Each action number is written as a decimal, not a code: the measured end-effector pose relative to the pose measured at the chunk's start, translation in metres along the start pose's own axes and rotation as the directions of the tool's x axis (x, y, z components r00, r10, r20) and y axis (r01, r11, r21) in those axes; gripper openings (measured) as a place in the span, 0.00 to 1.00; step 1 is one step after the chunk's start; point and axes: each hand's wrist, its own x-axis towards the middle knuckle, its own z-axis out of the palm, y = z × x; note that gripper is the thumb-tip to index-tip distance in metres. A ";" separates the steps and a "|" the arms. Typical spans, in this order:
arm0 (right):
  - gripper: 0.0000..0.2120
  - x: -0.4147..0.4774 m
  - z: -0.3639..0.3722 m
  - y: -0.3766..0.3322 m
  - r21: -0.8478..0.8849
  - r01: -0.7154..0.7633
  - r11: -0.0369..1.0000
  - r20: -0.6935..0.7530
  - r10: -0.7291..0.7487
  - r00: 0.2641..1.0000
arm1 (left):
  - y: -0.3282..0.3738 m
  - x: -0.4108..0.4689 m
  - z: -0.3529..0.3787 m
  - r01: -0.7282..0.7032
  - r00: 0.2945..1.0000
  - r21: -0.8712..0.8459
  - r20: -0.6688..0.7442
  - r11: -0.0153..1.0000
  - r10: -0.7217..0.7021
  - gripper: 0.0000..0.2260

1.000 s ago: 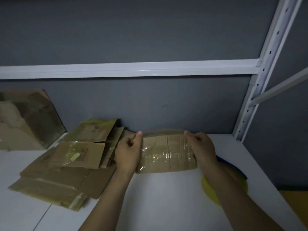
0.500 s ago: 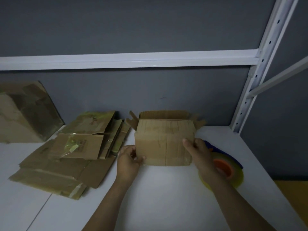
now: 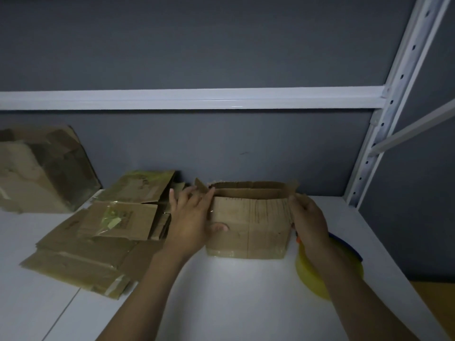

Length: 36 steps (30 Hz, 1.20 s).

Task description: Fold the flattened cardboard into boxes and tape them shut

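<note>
**Head cam: box upright on the table, both hands on it**

Head view, the only feed I have:

- Cardboard box (image 3: 248,225) stands on the white table (image 3: 221,303), mid-scene toward the far side, close to the grey wall. Top is open and the flaps stick up. There's a glossy strip along the lower near edge.
- Left hand (image 3: 189,222) grasps the box's left end. The thumb is pressed on the near face and the fingers run up the left side toward the top-left flap.
- Right hand (image 3: 309,222) grasps the right end, fingers curled round the upper right corner.
- Stack of flattened cardboard (image 3: 98,242) lies just left of the box, partly under my left wrist. Several sheets overlap, some with clear tape patches.
- A bigger cardboard piece (image 3: 41,168) leans against the wall at far left.
- Yellow tape roll (image 3: 307,274) lies flat just right of the box, mostly hidden behind my right wrist and forearm. A blue edge shows on its far side.
- White shelf rail (image 3: 192,99) runs across above, meeting a perforated upright (image 3: 394,94) on the right.

Lighting is dim and fine detail on the box is poor.
</note>
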 end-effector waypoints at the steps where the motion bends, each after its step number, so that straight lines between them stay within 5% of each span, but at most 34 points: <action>1: 0.11 -0.001 -0.001 -0.003 0.019 0.007 1.000 0.006 -0.007 1.000 | 0.000 0.002 -0.001 -0.009 1.000 -0.051 -0.028 0.999 0.008 0.38; 4: 0.10 0.003 -0.002 -0.010 0.021 0.031 0.999 0.050 -0.032 0.998 | -0.001 -0.001 -0.006 -0.102 0.991 -0.299 -0.115 0.949 0.071 0.14; 7: 0.05 0.007 -0.002 -0.012 -0.038 0.077 0.996 0.116 -0.072 0.991 | 0.007 -0.001 -0.020 -0.018 0.999 -0.623 -0.039 0.782 -0.007 0.06; 10: 0.16 0.007 -0.002 -0.009 -0.098 0.122 0.988 0.101 -0.112 0.989 | 0.004 0.025 -0.034 0.080 0.980 -0.524 -0.115 0.848 -0.164 0.05; 14: 0.20 0.006 -0.005 -0.007 -0.106 0.138 0.985 0.135 -0.123 0.983 | 0.001 0.064 -0.043 0.209 0.972 -0.159 0.144 0.965 -0.187 0.23; 17: 0.21 0.003 -0.007 -0.009 -0.091 0.157 0.983 0.186 -0.138 0.973 | 0.003 0.079 -0.033 0.263 0.959 -0.081 0.129 0.961 -0.252 0.22; 20: 0.27 0.000 -0.008 -0.008 -0.099 0.182 0.978 0.283 -0.148 0.948 | 0.010 0.082 -0.027 0.327 0.942 -0.216 -0.004 0.920 -0.336 0.20; 23: 0.37 0.000 -0.010 -0.001 -0.037 0.185 0.982 0.384 -0.157 0.910 | 0.014 0.075 -0.024 0.334 0.935 -0.378 0.016 0.863 -0.355 0.20; 27: 0.40 0.006 -0.011 0.009 -0.053 0.185 0.981 0.463 -0.140 0.875 | 0.009 0.046 -0.023 0.360 0.899 -0.709 0.091 0.607 -0.427 0.23; 32: 0.38 0.006 -0.011 0.006 -0.129 0.256 0.958 0.467 -0.169 0.868 | 0.020 -0.006 -0.015 0.354 0.932 -0.813 0.267 0.462 -0.244 0.25; 36: 0.43 0.004 -0.016 0.006 -0.158 0.255 0.954 0.535 -0.134 0.834 | 0.028 -0.012 -0.004 0.291 0.953 -0.892 0.238 0.345 -0.187 0.37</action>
